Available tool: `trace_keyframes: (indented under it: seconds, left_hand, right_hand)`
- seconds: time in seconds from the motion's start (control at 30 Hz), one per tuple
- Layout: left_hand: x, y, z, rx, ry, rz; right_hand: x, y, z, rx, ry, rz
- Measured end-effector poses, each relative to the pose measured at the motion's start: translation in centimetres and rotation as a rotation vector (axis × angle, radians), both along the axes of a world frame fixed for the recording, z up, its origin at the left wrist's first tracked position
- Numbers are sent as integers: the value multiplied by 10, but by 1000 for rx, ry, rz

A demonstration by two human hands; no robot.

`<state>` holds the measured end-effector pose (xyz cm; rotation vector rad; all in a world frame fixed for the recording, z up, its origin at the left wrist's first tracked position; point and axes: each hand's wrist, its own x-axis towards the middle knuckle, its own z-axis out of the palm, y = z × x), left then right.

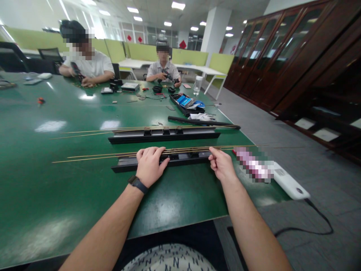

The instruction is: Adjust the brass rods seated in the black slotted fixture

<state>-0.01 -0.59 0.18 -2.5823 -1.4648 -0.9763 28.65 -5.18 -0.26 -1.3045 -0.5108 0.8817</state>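
Note:
The near black metal rail (180, 162) lies across the green table in front of me. Long, thin brass-coloured rods (93, 156) run along its top and stick out past both ends. My left hand (150, 163) is closed over the left half of the rail, its fingers over the far edge and the rods, its thumb on the near side. At the right end, my right hand (221, 162) is closed in a pinch at the rods, with the other fingers curled. What sits between its fingertips is too small to see clearly. Behind lies a second black rail (197, 136) with similar rods.
A white power bank-like device (290, 182) with a black cable lies at the table's right edge, beside a blurred pink object (251, 163). Farther back are a black bar (203, 122), white gloves (201, 116), an open black case (186, 109) and a glass (197, 86). Two people sit opposite, holding tools.

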Motion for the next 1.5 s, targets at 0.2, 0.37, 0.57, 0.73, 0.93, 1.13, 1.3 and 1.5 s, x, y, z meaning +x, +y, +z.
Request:
trace_keyframes:
  seconds: [0.2,0.37,0.57,0.73,0.93,1.13,1.3,1.5]
  left_hand:
    - [0,-1,1,0,2,0]
    - [0,-1,1,-10,1,3]
    - [0,0,1,-9,-3,0]
    - [0,0,1,-10,2,0]
    - [0,-1,2,-4,7,4]
    - [1,-2,3,-11,1,3]
    - [0,-2,3,-27,-9,-1]
    - [0,-2,3,-27,-10,-8]
  right_hand:
    - [-2,0,-1,-8,-16,84]
    - [-2,-1,1,-1,-1,3]
    - [1,0,1,-2,-4,-75]
    - [0,0,1,-1,-22,-40]
    - [1,0,0,9,1,2]
    - [1,-1,0,8,-6,20]
    - [-1,-1,1,11,2,7]
    - [-1,-1,1,29,-5,-37]
